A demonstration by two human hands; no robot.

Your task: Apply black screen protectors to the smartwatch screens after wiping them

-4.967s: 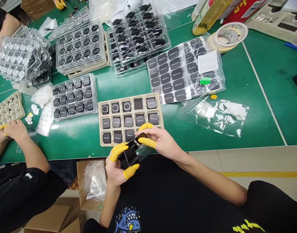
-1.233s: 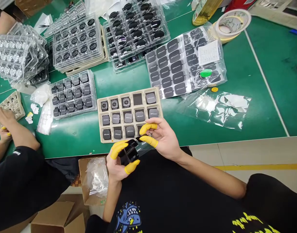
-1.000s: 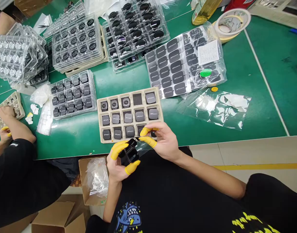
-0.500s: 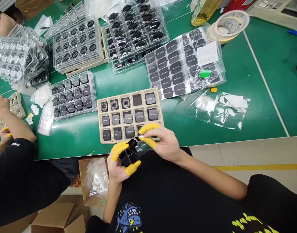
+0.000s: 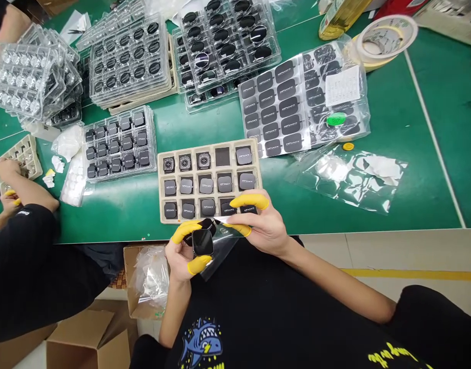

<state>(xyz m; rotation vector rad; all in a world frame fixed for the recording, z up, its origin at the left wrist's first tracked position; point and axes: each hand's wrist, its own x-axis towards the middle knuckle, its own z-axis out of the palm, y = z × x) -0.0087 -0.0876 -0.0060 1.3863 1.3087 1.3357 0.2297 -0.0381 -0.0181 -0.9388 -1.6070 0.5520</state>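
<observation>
"What is gripped by the left hand (image 5: 179, 256)?"
"A square dark watch (image 5: 202, 242) is clasped between a yellow-covered finger and thumb; a black label (image 5: 209, 225) is seen just behind it."
"And by the right hand (image 5: 266, 225)?"
"A thin, pale-edged piece (image 5: 222, 220) is pinched at its fingertips."
"Where is the watch held?"
"In front of the near edge of the green table (image 5: 204, 120), near the beige tray (image 5: 160, 189), which is partly covered by the right hand."
</observation>
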